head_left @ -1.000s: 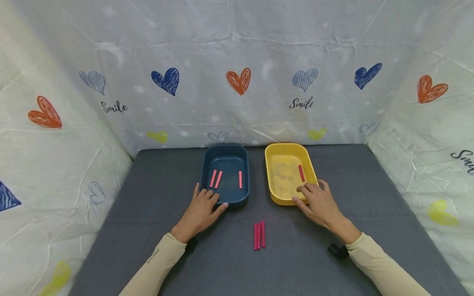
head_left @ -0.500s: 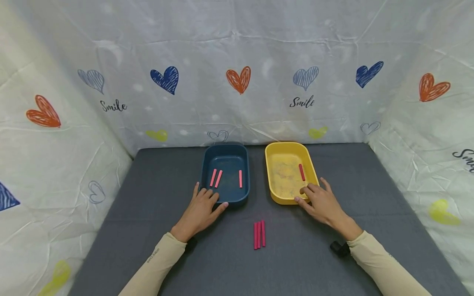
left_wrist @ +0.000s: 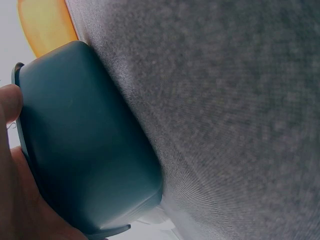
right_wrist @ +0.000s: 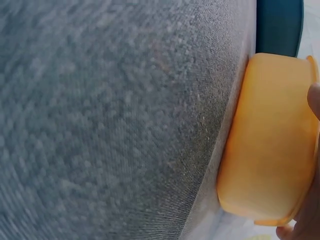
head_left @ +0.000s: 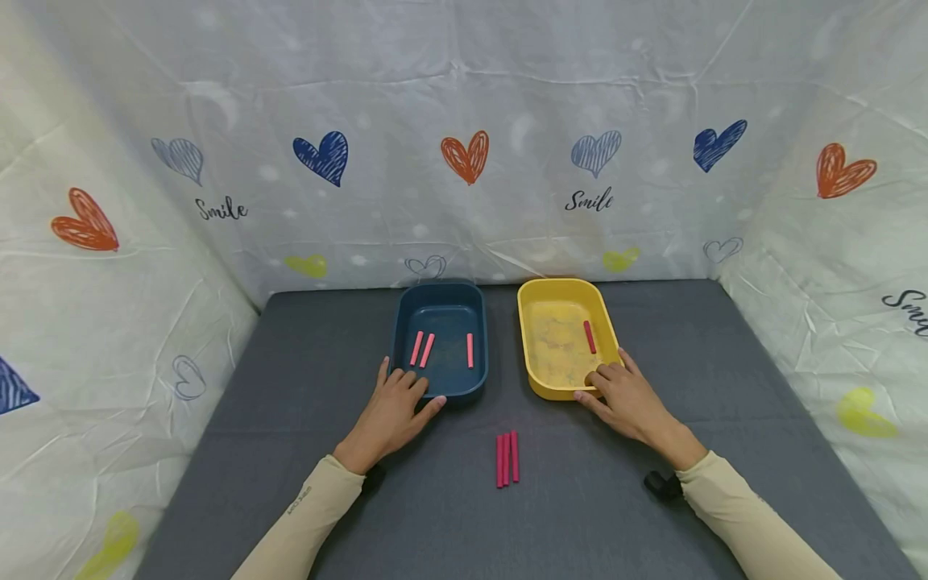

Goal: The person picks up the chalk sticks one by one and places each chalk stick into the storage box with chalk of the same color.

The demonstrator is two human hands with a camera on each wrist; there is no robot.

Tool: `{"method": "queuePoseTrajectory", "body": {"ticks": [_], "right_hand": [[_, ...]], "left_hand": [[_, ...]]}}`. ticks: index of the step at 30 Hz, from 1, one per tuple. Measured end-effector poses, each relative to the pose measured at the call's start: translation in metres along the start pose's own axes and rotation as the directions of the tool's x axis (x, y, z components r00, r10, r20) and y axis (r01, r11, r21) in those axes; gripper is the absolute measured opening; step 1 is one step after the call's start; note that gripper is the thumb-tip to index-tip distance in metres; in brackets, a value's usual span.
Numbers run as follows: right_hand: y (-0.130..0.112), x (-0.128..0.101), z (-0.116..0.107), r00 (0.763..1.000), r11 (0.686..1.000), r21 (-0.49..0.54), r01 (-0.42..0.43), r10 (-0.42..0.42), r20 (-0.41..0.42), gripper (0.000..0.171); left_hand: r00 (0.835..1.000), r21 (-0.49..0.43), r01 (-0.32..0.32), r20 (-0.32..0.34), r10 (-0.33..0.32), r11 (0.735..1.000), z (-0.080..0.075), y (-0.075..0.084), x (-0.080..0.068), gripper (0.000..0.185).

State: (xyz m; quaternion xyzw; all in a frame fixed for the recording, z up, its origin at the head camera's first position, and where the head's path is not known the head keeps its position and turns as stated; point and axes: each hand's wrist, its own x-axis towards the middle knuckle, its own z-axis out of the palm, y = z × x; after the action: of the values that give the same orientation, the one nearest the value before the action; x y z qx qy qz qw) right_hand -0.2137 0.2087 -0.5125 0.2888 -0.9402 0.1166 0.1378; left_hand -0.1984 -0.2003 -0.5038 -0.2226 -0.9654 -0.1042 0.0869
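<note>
My left hand [head_left: 395, 403] grips the near edge of a dark blue tray [head_left: 438, 284], fingers over the rim and thumb along the front wall. Three pink sticks lie in the tray, two side by side [head_left: 422, 350] and one apart [head_left: 470, 350]. My right hand [head_left: 623, 395] holds the near right corner of a yellow tray [head_left: 558, 283], which holds one pink stick [head_left: 590, 337]. Three more pink sticks [head_left: 507, 458] lie together on the grey mat between my arms. The left wrist view shows the blue tray's wall [left_wrist: 85, 145] beside my hand [left_wrist: 12, 200]. The right wrist view shows the yellow tray's wall [right_wrist: 265, 145].
The two trays stand side by side at the back of the grey mat [head_left: 319, 354], a narrow gap between them. White cloth walls [head_left: 464, 121] printed with hearts close in the back and both sides.
My right hand has shifted slightly along the yellow tray's near rim and its fingers have drawn together over the corner. The left hand and the sticks have not moved.
</note>
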Motion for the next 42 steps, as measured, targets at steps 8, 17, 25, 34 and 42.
{"method": "queuePoseTrajectory", "body": {"ticks": [8,17,25,34,42], "right_hand": [[0.001,-0.001,0.002,1.0,1.0,0.005,0.013,-0.013,-0.01,0.026],[0.003,0.0,0.005,0.999,0.998,0.049,0.04,-0.039,-0.03,0.021],[0.003,0.0,0.005,0.998,0.997,0.058,0.045,-0.043,-0.037,0.02],[0.004,-0.006,0.002,0.998,0.997,0.06,0.051,-0.049,-0.036,0.018],[0.002,-0.003,0.002,0.998,0.997,0.059,0.047,-0.045,-0.033,0.018]], "left_hand": [[1.0,-0.011,0.0,-0.006,0.0,1.0,0.001,0.001,0.0,0.039],[1.0,0.012,0.004,-0.007,-0.004,1.0,0.001,-0.001,-0.001,0.045],[0.998,0.007,0.027,0.053,-0.027,1.0,-0.006,0.002,-0.001,0.051],[1.0,-0.061,-0.002,0.001,0.002,0.998,-0.009,0.008,-0.002,0.056],[0.976,-0.136,-0.132,-0.189,0.105,0.982,-0.021,0.031,-0.009,0.043]]}}
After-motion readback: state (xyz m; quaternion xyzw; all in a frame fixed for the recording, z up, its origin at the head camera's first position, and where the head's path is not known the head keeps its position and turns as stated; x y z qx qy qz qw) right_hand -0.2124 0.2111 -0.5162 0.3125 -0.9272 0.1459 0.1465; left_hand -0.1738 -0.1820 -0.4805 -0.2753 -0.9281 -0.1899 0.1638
